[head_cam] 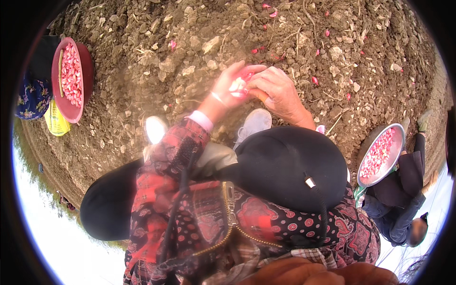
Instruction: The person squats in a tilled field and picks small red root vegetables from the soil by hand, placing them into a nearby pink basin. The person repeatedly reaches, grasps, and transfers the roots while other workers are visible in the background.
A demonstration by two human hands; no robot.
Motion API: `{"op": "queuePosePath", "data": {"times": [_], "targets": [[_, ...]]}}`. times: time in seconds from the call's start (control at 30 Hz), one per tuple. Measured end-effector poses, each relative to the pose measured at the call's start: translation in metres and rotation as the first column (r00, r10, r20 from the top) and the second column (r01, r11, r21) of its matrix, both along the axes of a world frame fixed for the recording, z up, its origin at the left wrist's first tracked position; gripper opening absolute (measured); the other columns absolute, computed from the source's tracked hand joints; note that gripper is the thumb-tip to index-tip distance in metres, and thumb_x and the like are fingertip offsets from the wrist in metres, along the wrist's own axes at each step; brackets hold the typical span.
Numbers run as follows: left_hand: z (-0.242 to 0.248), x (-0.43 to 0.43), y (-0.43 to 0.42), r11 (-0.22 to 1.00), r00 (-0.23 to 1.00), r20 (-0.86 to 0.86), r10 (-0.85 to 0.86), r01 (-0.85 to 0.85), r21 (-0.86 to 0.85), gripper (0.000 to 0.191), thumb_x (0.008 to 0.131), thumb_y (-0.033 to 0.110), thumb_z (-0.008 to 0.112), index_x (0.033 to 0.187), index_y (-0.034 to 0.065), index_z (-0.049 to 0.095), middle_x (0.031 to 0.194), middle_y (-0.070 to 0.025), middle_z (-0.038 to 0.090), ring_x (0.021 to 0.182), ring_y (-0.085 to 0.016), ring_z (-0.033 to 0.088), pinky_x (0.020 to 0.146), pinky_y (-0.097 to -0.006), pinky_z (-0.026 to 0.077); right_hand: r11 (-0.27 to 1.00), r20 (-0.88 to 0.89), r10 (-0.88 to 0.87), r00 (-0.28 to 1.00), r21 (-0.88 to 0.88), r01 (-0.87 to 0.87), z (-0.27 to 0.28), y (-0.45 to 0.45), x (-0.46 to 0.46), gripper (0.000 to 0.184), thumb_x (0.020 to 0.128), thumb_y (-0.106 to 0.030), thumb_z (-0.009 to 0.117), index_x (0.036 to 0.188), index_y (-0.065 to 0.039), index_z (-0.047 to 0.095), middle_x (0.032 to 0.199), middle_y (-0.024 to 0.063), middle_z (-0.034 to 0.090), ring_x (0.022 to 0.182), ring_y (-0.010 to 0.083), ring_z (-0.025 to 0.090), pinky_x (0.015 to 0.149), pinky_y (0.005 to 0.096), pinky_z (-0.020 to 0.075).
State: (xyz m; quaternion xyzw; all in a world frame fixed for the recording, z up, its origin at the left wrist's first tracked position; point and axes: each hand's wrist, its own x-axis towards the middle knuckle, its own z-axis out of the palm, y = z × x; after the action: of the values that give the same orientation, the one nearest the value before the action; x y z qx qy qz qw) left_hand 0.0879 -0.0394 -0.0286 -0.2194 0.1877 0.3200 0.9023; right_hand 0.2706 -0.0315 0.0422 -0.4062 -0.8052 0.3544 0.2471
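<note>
My left hand (229,85) is held out above the soil, palm up and cupped around pale pink-and-white cloves (239,85), which look like garlic; glare washes out their detail. My right hand (276,92) reaches over from the right, its bent fingertips touching the contents of the left palm. Whether a clove is pinched between them cannot be told. A yellow-orange band wraps one right finger. Scattered pink cloves (315,80) lie on the rough soil (192,46) beyond both hands.
At the left, a red basin (85,71) of cloves holds a stick, near a yellow bag (57,119) and floral cloth. A metal basin (402,142) of cloves is at the right, beside a co-worker (395,210). My shoes (257,123) and black-covered knees are below my hands.
</note>
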Motion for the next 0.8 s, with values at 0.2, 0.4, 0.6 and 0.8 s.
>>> {"op": "queuePosePath", "data": {"times": [0.2,0.4,0.6,0.8], "targets": [[0.004,0.009,0.002,0.996,0.989,-0.124,-0.083,0.077,-0.054,0.051,0.107,0.039,0.042,0.137,-0.0004,0.057,0.123,-0.0158,0.068,0.111,-0.028,0.068,0.097,-0.0421,0.057,0.993,0.016,0.012,1.0,0.118,-0.013,-0.003,-0.007,0.004,0.029,0.075,-0.014,0.079,0.102,-0.015,0.07,0.101,-0.0028,0.068,0.104,0.0211,0.063,0.082,0.0373,0.0478],[-0.002,0.013,0.005,0.988,0.987,-0.12,-0.106,0.091,-0.122,0.041,0.106,0.035,0.047,0.119,0.0016,0.066,0.11,-0.014,0.072,0.096,-0.028,0.071,0.084,-0.0422,0.06,0.987,-0.186,-0.14,0.972,-0.103,0.123,-0.002,0.0,0.016,0.022,0.079,-0.016,0.079,0.1,-0.013,0.071,0.096,0.0015,0.069,0.099,0.0243,0.064,0.084,0.0399,0.0496],[-0.008,0.006,0.005,0.989,0.983,-0.143,-0.117,0.102,-0.105,0.045,0.1,0.033,0.058,0.126,-0.0036,0.062,0.114,-0.0228,0.068,0.1,-0.037,0.066,0.076,-0.0402,0.058,0.734,-0.392,-0.643,0.658,-0.561,0.383,-0.001,0.073,0.101,0.012,0.095,-0.002,0.069,0.106,0.0,0.065,0.108,0.0071,0.075,0.099,0.0141,0.071,0.09,0.0288,0.0568],[-0.006,0.0,0.004,0.98,0.983,-0.139,-0.119,0.094,-0.173,0.042,0.099,0.031,0.06,0.123,-0.0034,0.061,0.113,-0.0229,0.065,0.101,-0.038,0.064,0.075,-0.0404,0.058,0.459,-0.162,-0.886,0.435,-0.173,0.871,-0.046,0.199,0.27,0.017,0.09,-0.01,0.078,0.103,-0.002,0.071,0.102,0.0051,0.075,0.092,0.0107,0.069,0.085,0.0244,0.0547]]}}
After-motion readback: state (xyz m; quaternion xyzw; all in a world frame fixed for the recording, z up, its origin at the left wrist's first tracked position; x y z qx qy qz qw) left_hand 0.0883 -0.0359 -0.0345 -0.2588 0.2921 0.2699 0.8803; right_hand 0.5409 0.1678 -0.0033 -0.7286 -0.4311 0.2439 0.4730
